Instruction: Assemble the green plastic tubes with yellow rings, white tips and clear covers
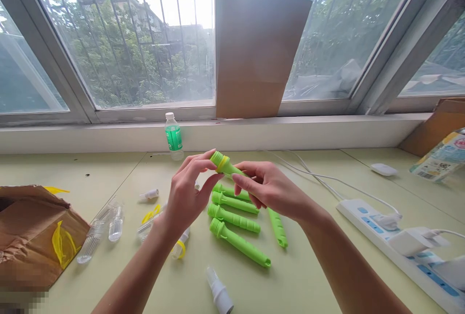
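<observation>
Above the table, a green plastic handle [229, 167] with a threaded end and a yellow ring [223, 163] near that end is between my two hands. My left hand [191, 190] pinches it at the threaded end, index finger on top and thumb beneath the ring. My right hand [267, 183] is closed around its lower body, which the fingers partly hide. Below lie several more green handles in a rough row, the nearest green handle [240, 243] tilted down to the right. Another green handle [278, 228] lies apart, under my right wrist.
Left are a brown cardboard box [72, 236] with yellow film, clear ribbed tubes [116, 224], and a white-and-clear piece [149, 195]. Another white piece [220, 292] lies in front. A bottle [173, 137] stands by the sill. Right is a power strip [366, 217] with cables.
</observation>
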Demonstrator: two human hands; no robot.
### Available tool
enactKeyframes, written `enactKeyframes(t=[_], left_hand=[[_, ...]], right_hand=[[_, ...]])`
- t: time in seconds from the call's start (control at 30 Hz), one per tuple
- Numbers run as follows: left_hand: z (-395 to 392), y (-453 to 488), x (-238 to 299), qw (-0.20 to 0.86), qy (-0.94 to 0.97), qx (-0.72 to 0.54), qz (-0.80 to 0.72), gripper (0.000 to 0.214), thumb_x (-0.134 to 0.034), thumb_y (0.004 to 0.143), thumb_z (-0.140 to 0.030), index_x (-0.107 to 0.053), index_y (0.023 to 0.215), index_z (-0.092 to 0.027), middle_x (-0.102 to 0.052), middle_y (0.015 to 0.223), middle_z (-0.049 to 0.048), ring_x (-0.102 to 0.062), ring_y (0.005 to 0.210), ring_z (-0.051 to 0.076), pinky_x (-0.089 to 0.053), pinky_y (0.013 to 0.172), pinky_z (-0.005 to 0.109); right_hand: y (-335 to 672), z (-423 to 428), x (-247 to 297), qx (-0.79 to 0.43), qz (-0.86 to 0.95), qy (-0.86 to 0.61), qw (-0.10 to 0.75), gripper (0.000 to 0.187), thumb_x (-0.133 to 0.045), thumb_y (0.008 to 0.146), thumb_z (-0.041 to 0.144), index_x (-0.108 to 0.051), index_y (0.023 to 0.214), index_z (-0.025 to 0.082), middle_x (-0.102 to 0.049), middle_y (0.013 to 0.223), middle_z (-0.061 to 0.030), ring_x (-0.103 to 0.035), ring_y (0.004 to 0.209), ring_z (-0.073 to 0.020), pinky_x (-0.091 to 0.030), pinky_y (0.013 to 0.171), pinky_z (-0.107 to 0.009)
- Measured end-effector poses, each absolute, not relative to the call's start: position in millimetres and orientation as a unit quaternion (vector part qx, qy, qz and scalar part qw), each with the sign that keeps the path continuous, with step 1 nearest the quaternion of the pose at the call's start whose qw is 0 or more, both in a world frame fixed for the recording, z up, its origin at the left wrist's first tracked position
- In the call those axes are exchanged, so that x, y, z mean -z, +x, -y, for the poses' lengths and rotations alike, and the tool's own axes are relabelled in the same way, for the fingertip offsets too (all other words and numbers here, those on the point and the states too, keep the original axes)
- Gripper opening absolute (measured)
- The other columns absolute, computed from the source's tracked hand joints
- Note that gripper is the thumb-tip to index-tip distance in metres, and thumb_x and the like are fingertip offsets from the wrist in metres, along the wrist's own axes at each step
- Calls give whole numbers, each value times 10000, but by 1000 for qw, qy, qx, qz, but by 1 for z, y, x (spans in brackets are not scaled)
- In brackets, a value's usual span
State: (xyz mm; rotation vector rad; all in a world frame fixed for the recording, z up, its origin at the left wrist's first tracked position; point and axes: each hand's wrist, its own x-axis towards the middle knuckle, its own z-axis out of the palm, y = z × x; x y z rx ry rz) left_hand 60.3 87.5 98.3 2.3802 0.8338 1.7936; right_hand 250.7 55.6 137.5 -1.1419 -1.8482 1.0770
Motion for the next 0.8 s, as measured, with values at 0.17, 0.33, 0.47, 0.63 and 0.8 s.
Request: enactKeyframes(t=[0.17, 0.33, 0.47, 0.63, 0.8], left_hand=[[-88, 62, -98, 31, 761, -588, -271, 203, -657, 785, -128, -587, 961, -204, -654, 1149, 68, -633, 974, 179, -599, 766, 351], [-87, 61, -98, 37, 759, -592, -270, 201, -656, 787, -144, -583, 964, -207, -653, 1148, 67, -632, 981, 185, -605, 748, 351], [-86, 61, -99, 39, 758, -593, -269, 195, -644, 792, -129, -591, 963, -207, -648, 1155, 69, -627, 991, 184, -604, 746, 344], [-85, 63, -99, 47, 759, -586, -279, 192, -661, 788, -171, -597, 965, -206, -661, 1117, 69, -633, 984, 194, -607, 735, 348], [-85, 63, -99, 74, 766, -574, -279, 244, -672, 778, -156, -588, 1001, -209, -654, 1140, 65, -632, 1011, 191, -611, 745, 339]], right_hand=[[247, -55, -133, -431, 686, -436, 392, 348, -712, 744, 406, -533, 973, 214, -575, 765, 26, -428, 440, -53, -369, 362, -178], [248, -54, -132, -423, 682, -440, 403, 301, -673, 773, 403, -488, 921, 216, -586, 899, -15, -530, 463, -76, -398, 341, -186], [248, -54, -136, -417, 688, -435, 404, 270, -669, 781, 400, -541, 909, 200, -622, 884, -32, -575, 521, -106, -437, 381, -199], [246, -53, -137, -446, 687, -427, 383, 300, -551, 861, 471, -577, 883, 174, -639, 767, -34, -482, 433, -75, -375, 351, -197], [247, -52, -134, -436, 680, -449, 381, 271, -672, 783, 417, -558, 889, 195, -555, 639, 40, -457, 381, -64, -345, 319, -184]])
